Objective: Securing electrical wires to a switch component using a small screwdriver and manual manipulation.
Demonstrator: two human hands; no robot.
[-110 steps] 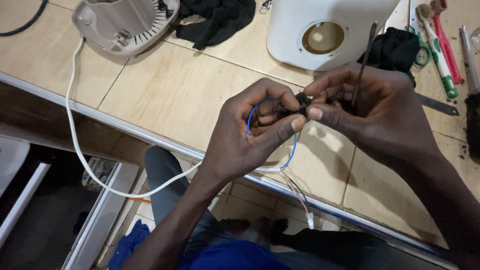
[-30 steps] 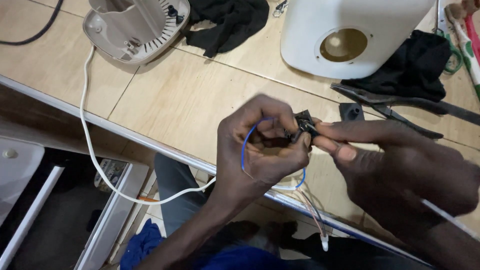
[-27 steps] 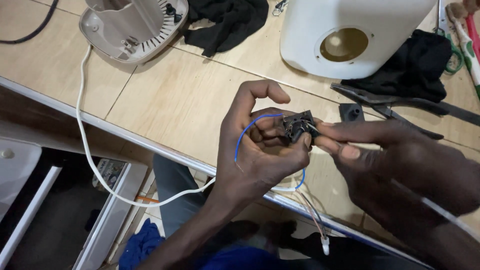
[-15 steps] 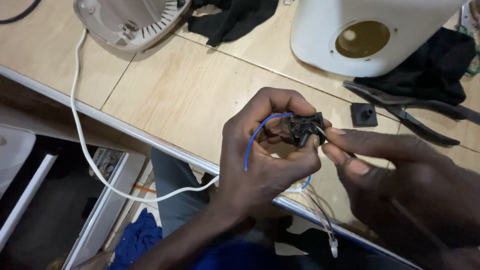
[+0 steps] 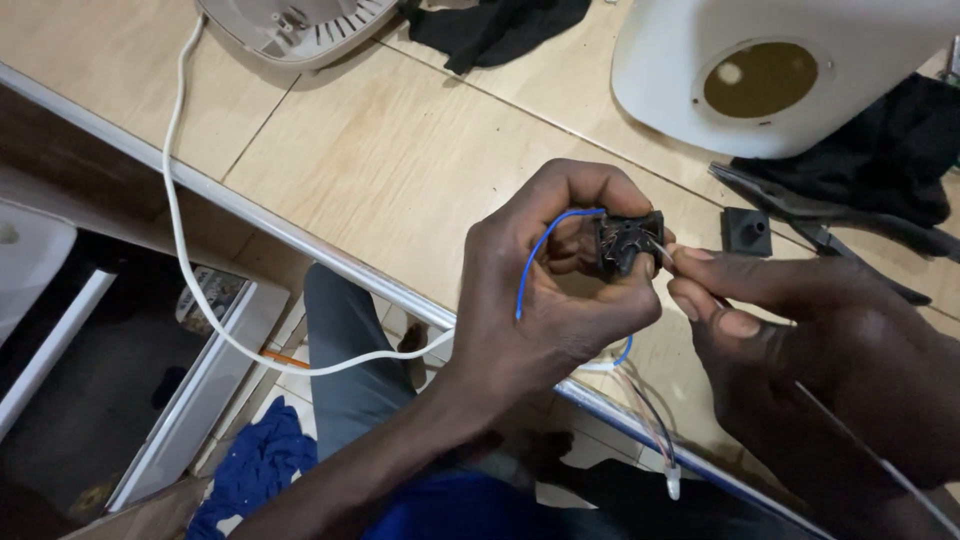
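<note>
Our left hand (image 5: 545, 300) pinches a small black switch block (image 5: 627, 243) between thumb and fingers, its wired face turned toward our right hand (image 5: 800, 340). The right fingertips (image 5: 690, 262) press together on a thin wire end just beside the block, touching its right side. A blue wire (image 5: 535, 262) loops left from the block. Beyond it on the bench (image 5: 400, 150) lie a square black cap (image 5: 748, 231), pliers (image 5: 850, 235) and a white housing (image 5: 760, 70).

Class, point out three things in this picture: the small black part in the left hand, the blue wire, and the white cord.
small black part (image 5: 628, 240), head view, its wired face.
blue wire (image 5: 535, 255), head view, the arched stretch.
white cord (image 5: 180, 220), head view, the hanging run.
</note>
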